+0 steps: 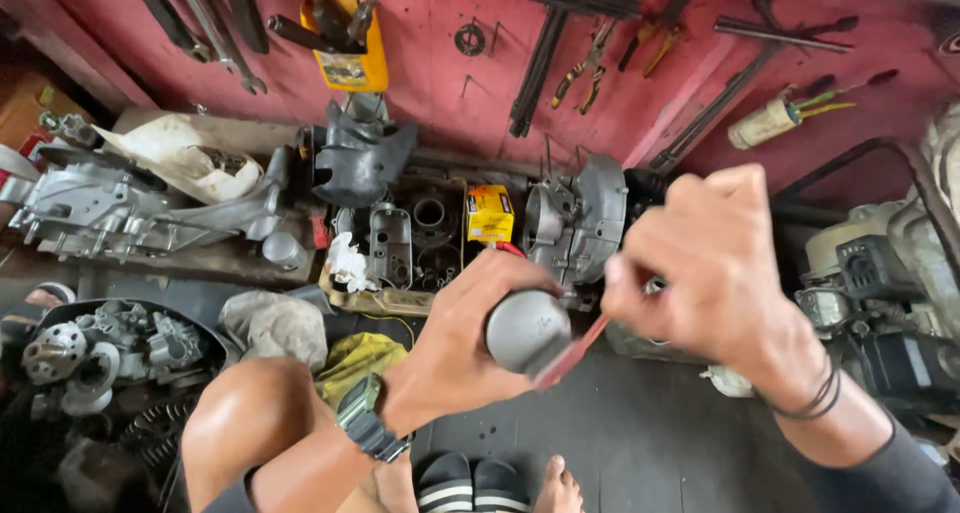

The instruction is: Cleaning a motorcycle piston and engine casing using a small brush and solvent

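Left hand (455,348) in a closed grip, right hand (705,263) seemingly pinching.

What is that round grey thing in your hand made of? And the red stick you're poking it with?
The round grey part in the left hand looks like cast metal, probably aluminium: dull, matte grey with a soft sheen. The thin red strip in the right hand could be plastic or painted metal; it is too blurred to tell.

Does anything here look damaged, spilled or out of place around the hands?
Nothing looks spilled or broken. The left hand holds a grey piston, and the right hand holds a thin red strip against it. Engine cases and other parts lie loosely spread along the floor by the red wall, untidy but not damaged.
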